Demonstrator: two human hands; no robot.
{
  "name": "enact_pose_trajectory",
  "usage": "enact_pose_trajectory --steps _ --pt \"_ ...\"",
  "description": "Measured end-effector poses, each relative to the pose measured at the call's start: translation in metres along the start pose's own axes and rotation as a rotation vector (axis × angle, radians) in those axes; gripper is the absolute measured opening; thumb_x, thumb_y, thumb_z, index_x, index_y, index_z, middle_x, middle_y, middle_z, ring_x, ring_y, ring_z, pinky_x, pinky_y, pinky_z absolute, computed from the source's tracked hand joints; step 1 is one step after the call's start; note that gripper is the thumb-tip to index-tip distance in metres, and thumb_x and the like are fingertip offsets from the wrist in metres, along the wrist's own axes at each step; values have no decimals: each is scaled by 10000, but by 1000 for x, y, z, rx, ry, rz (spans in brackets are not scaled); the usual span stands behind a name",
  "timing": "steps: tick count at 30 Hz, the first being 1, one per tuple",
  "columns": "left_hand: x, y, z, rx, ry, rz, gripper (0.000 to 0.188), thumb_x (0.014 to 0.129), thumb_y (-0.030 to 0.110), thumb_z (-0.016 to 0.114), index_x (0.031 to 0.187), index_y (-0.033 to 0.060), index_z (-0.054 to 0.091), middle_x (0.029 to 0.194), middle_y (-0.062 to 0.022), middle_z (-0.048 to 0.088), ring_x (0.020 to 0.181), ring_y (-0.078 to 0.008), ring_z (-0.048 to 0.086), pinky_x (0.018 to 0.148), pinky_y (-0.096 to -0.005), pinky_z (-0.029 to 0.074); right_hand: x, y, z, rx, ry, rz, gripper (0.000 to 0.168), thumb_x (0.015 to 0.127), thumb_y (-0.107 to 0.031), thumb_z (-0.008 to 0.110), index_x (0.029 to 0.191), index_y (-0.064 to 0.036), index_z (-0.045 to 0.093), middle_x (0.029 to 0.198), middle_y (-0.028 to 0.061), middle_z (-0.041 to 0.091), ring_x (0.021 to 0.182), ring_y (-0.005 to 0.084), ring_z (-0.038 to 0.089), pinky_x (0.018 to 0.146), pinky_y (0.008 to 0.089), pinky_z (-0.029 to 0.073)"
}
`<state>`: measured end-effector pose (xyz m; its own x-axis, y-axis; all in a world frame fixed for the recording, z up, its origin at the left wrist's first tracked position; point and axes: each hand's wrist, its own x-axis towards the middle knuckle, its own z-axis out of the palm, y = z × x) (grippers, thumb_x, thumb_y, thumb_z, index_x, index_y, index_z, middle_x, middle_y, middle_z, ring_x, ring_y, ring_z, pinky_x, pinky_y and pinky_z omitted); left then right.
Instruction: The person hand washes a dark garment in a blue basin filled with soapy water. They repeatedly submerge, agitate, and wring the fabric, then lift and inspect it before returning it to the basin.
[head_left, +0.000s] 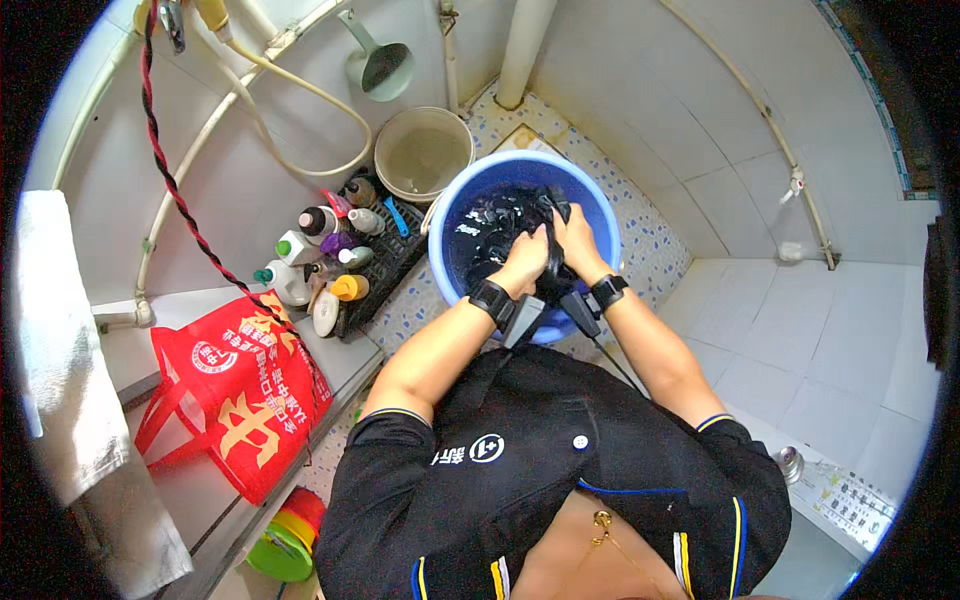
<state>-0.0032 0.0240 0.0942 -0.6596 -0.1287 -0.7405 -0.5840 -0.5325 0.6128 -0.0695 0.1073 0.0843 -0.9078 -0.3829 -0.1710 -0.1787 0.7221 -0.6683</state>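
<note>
A round blue plastic basin (517, 160) stands on the floor in front of me, holding dark water and black wet cloth (553, 259). Inside it, my left hand (525, 259) is closed around a bunched part of the cloth. Close beside it, my right hand (577, 238) grips another stretch of the same cloth, which runs between the two hands. Black straps with grey devices circle both wrists. Much of the cloth lies in the water, so its full shape is hidden.
Left of the basin, a white bucket (386, 154) adjoins a black plastic rack (379, 281) crowded with several bottles. A red bag (247, 360) sits on a ledge. A pale hose (315, 94) loops along the wall, near a hanging dipper (382, 71). White tiled walls enclose the speckled floor.
</note>
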Motion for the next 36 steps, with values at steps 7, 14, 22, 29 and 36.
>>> enact_pose_trajectory --steps 7,14,22,29,36 --pt "38 -29 -20 -201 -9 294 413 854 284 394 960 -96 517 833 -188 580 701 -239 565 576 -365 441 -44 -54 -22 249 -24 -241 254 827 -218 500 935 3 437 818 228 546 788 371 541 677 394 415" --pt "-3 6 -9 370 -95 428 365 804 285 510 867 -73 542 818 -174 583 730 -179 515 667 -309 421 -7 33 -3 -11 -135 -85 421 797 -281 507 1066 24 400 904 270 544 855 425 524 731 439 429" --pt "26 -14 -84 1141 343 892 711 702 256 628 1253 36 237 1185 -257 296 1077 -419 319 865 -473 346 8 75 -11 -123 -162 13 617 818 -311 492 1267 23 233 1205 310 341 1098 409 391 917 412 337" --pt "18 -61 -53 1596 -66 360 1017 586 398 719 1349 245 64 1361 -238 -113 1183 -564 8 748 -618 398 -7 34 18 -388 -722 153 868 724 -274 627 1352 -200 32 1321 343 30 1157 464 298 950 427 315" --pt "93 -92 -64 1624 128 200 677 773 191 534 1325 337 171 1388 -156 -120 1197 -539 51 710 -623 408 13 45 42 -502 -908 85 731 736 -318 577 1255 -79 121 1260 326 142 1109 442 362 946 411 318"
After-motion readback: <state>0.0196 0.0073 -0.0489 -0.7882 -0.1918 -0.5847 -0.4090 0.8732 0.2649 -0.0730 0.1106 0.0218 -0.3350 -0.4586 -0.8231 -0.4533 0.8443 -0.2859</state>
